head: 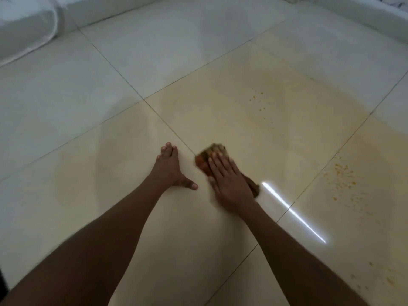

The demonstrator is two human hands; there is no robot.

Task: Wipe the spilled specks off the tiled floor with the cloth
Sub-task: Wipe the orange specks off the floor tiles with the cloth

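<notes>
- Cloth [204,159] on floor [154,51], pressed flat under right hand [229,184], fingers [217,167] straight, close together
- Left hand [171,168] just left of cloth, braced, thumb spread
- Soft, light, limp; best palm-pressed at middle, likely bunching otherwise
- Specks [341,180] well right of cloth

A person's right hand [229,184] lies flat on a crumpled brown-and-orange cloth [208,156] on the glossy cream tiled floor [88,107], just right of a grout line. The left hand [171,170] presses the neighbouring tile, just left of the cloth. Scattered orange specks [258,102] lie farther ahead to the right; a second patch of specks [343,180] sits well right of the cloth. A white plastic-wrapped bundle [24,29] occupies the far left corner.
</notes>
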